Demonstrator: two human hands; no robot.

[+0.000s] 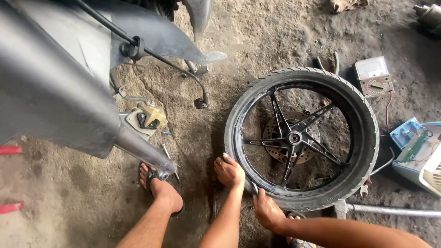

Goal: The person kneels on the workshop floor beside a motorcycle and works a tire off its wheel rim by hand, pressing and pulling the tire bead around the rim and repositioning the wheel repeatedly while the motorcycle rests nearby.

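Note:
A black motorcycle wheel (358, 138) with a spoked rim and brake disc (275, 147) lies flat on the dirt floor. My left hand (228, 172) is curled over the tyre's lower left edge, pressing on it. My right hand (268, 212) grips a short metal lever (252, 186) whose tip is wedged between tyre and rim, just right of my left hand. My left foot (161, 189) in a sandal stands to the left of both hands.
A grey motorcycle body (50, 82) with fork leg, cable and loose brake caliper (151, 117) fills the upper left. A spanner (214, 200) lies by my left arm. A meter (373, 76), blue box (406, 132), pliers (328, 62) and metal pipe (395, 211) lie to the right.

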